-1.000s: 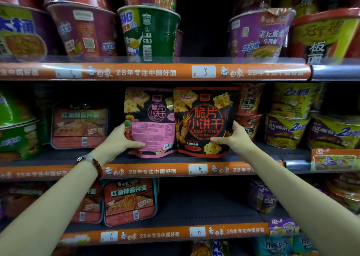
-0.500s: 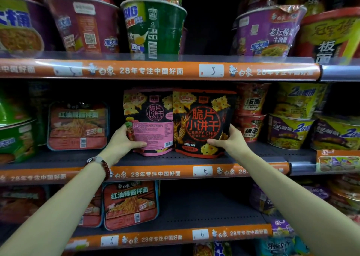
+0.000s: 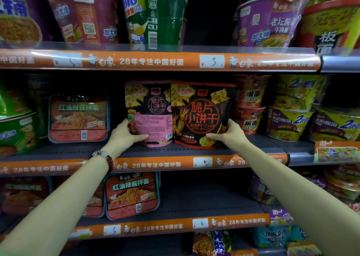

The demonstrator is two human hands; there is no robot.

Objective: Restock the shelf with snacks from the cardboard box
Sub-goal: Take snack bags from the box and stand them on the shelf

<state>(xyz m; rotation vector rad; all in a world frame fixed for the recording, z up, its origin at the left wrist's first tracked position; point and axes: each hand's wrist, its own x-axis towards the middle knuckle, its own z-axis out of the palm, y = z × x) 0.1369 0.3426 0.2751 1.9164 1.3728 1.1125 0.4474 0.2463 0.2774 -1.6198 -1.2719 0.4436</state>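
Two snack bags stand upright and touching on the middle shelf (image 3: 194, 151). The left grip (image 3: 124, 134) holds the pink bag (image 3: 152, 117) at its lower left edge, thumb across the front, fingers round the side. The right grip (image 3: 229, 134) holds the red bag (image 3: 202, 115) at its lower right corner, thumb on the front. A bead bracelet (image 3: 108, 158) sits on the left wrist. Left of the left grip stands a noodle tray (image 3: 78, 117); right of the right grip are stacked red cups (image 3: 250, 107). Above both grips, on the upper shelf, is a green cup (image 3: 153, 16).
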